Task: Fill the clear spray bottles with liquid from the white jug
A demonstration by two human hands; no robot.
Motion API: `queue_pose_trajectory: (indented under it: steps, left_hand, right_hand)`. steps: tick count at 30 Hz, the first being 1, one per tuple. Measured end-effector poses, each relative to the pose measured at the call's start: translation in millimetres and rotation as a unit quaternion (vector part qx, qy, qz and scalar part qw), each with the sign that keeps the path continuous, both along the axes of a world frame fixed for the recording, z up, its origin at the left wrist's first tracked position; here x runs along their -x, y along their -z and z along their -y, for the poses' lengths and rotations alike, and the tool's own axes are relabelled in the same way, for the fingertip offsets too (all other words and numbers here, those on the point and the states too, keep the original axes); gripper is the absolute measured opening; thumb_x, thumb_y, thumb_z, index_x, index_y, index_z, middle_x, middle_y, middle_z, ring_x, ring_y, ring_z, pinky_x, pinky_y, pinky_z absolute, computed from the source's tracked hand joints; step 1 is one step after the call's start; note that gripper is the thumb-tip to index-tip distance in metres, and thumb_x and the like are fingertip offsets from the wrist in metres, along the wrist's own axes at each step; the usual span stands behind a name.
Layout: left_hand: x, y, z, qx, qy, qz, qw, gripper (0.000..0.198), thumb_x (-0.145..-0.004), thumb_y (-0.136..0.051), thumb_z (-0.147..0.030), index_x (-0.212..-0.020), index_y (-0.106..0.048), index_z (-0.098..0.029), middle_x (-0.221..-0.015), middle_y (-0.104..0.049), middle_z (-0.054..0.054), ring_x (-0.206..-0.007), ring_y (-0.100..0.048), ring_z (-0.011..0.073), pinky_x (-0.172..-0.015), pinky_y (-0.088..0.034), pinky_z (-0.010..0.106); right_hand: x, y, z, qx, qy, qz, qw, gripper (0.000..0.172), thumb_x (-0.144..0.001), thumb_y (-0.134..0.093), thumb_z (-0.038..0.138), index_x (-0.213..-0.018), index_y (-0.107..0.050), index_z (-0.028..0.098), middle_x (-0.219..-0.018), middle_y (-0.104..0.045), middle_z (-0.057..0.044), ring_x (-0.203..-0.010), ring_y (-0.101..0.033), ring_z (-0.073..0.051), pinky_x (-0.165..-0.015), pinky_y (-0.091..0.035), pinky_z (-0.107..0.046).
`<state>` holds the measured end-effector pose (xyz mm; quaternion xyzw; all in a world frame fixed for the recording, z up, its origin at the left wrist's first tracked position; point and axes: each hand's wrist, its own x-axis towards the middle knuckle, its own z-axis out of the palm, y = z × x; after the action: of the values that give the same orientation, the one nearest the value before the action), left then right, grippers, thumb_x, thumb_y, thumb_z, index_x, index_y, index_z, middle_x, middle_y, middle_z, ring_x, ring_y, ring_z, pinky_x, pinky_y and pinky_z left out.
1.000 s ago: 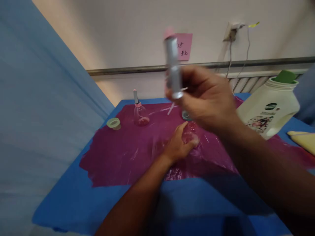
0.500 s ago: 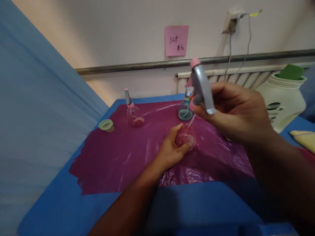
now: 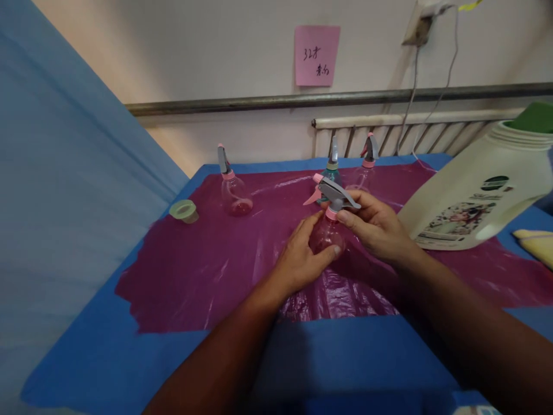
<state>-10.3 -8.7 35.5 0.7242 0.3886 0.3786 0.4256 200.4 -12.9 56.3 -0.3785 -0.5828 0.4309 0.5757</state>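
A clear round spray bottle stands upright on the purple plastic sheet. My left hand is wrapped round its body, the thumb across the near side. Grey and pink, the trigger spray head sits over the bottle's mouth, its pink collar at the neck. My right hand pinches this head by the collar, thumb in front. Whether the collar is threaded on cannot be seen. Directly behind stands a teal spray bottle, partly hidden by the spray head.
Another pink-topped spray bottle stands at the left, beside a small pale cup. One more spray bottle is at the back right. A large white jug with a green cap leans at the right, near a yellow cloth.
My right hand has lowered the spray head onto the bottle's mouth, its tube now inside. My left hand has kept hold of the bottle. The view has shifted slightly.
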Motion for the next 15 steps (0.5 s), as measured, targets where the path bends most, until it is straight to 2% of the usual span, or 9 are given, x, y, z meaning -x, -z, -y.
queue_pose_trajectory:
  steps: [7,15]
  left_hand:
    - [-1.0,-1.4,0.8,0.02,-0.002,0.016,1.0,0.078,-0.095,-0.092,-0.033,-0.167,-0.063,-0.036,-0.17,-0.068,0.011,-0.156,-0.065,0.0403,-0.137,-0.047,0.063]
    - [-2.0,2.2,-0.8,0.02,0.006,0.035,0.999,0.078,-0.094,-0.091,-0.032,-0.166,-0.063,-0.035,-0.171,-0.067,0.012,-0.157,-0.064,0.0394,-0.138,-0.044,0.065]
  right_hand:
    - [-1.3,4.2,-1.4,-0.012,-0.006,0.0,1.0,0.042,-0.102,-0.088,0.056,-0.131,-0.074,0.029,-0.123,-0.087,-0.007,-0.11,-0.084,-0.022,-0.109,-0.067,-0.042]
    - [-0.5,5.6,-3.7,-0.022,0.004,0.014,1.0,0.042,-0.104,-0.084,0.059,-0.13,-0.074,0.028,-0.12,-0.086,-0.007,-0.111,-0.081,-0.022,-0.104,-0.068,-0.041]
